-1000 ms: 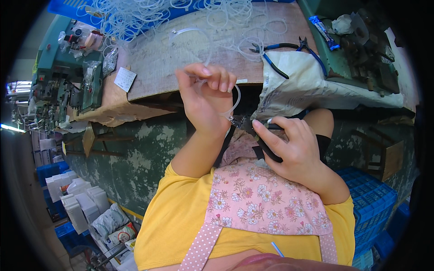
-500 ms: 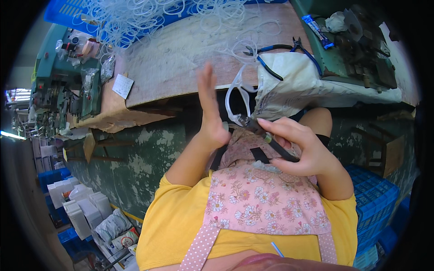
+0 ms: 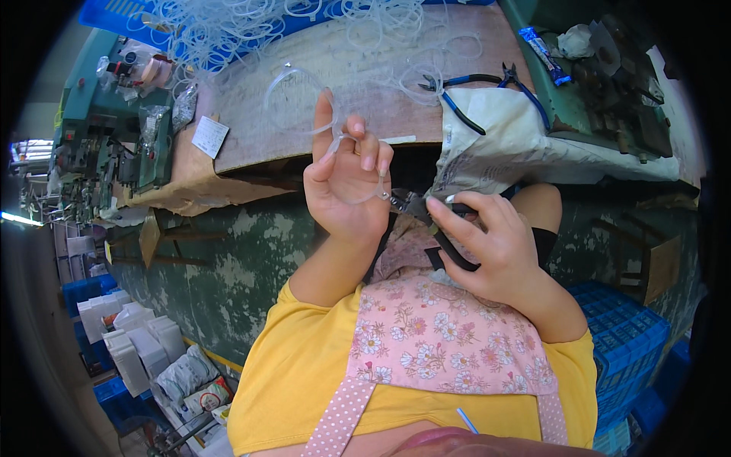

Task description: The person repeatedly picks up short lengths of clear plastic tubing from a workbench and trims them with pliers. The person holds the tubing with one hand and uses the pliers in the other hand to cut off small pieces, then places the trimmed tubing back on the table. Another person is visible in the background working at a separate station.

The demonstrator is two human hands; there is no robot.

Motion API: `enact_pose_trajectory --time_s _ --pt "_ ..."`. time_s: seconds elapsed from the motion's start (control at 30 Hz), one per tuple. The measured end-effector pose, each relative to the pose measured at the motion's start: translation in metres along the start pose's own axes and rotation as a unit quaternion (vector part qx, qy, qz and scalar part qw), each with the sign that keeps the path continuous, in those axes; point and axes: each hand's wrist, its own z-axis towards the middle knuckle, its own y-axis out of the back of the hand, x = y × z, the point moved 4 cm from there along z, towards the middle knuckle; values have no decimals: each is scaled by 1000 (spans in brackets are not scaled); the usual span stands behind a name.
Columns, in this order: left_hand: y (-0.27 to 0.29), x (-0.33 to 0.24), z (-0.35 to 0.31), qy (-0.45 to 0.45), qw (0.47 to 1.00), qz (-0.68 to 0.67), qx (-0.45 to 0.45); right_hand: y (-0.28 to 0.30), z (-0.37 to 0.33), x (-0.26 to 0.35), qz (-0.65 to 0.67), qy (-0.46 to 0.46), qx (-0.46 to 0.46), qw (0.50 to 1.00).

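Note:
My left hand (image 3: 346, 186) is raised in front of the bench edge, index finger stretched up and the other fingers curled. A thin clear plastic tube (image 3: 268, 107) loops past its fingertips and seems held between them; a small metal piece (image 3: 288, 66) shows on the loop. My right hand (image 3: 491, 244) is closed round dark-handled pliers (image 3: 453, 247). Their jaws point left, toward my left hand, at another small metal piece (image 3: 385, 196) on the tubing. Whether the jaws grip it I cannot tell.
A blue basket (image 3: 114, 24) heaped with clear tubing (image 3: 228, 30) stands at the back of the bench (image 3: 259, 141). Two blue-handled cutters (image 3: 461, 114) lie near a white cloth sack (image 3: 487, 133). Green machines (image 3: 152, 152) flank both sides. Blue crates (image 3: 624, 327) are at lower right.
My left hand has gone from flat and upright to curled fingers with the tube. The tube loop has swung up and left over the bench. The pliers have shifted slightly left.

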Motion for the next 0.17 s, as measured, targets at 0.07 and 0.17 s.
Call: enact_pose_trajectory --time_s 0.07,0.17 --pt "-2 0 -1 -6 1000 3 -3 0 -1 3 -30 10 19 999" --pt "-6 -4 -2 -21 999 28 18 -1 0 6 -66 7 30 997"
